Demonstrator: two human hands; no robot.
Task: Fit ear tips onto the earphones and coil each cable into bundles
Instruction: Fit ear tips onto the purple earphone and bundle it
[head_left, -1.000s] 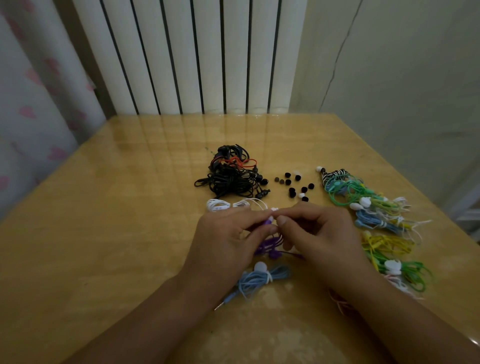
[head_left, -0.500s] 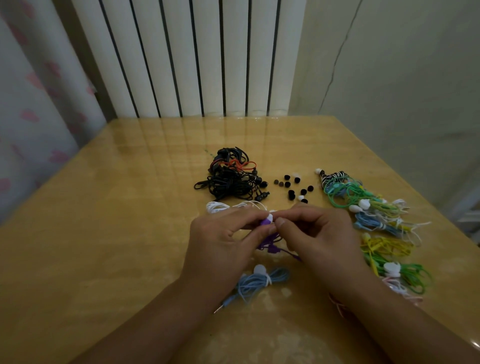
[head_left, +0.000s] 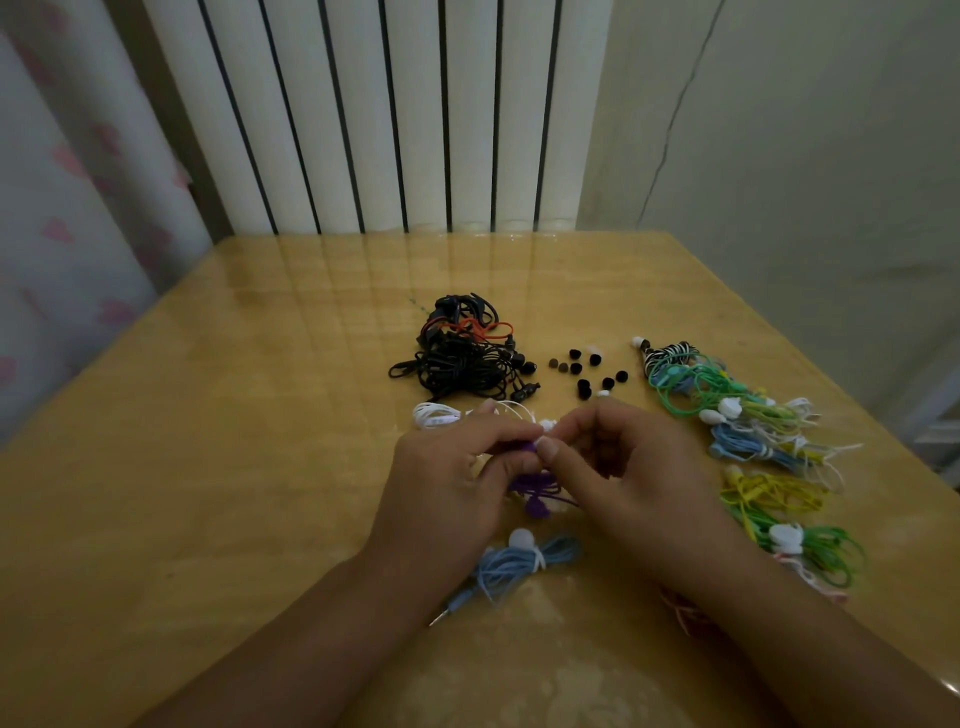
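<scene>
While both hands (head_left: 535, 457) pinch it, purple earphone (head_left: 527, 448), cable hanging down

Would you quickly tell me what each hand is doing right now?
Left hand: pinching the purple earphone, its cable hanging below.
Right hand: fingertips pinched against the same earbud; whether they hold an ear tip cannot be told.

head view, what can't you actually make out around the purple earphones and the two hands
Head view, the only one:
- Purple earphones: the bud being worked on is covered by the left hand and right hand; whether a tip is on cannot be told.
- Right hand's grip: its fingertips hide whatever it pinches.
- Pink cable bundle: mostly under the right forearm.
- Small black ear tips: too small to judge.
</scene>
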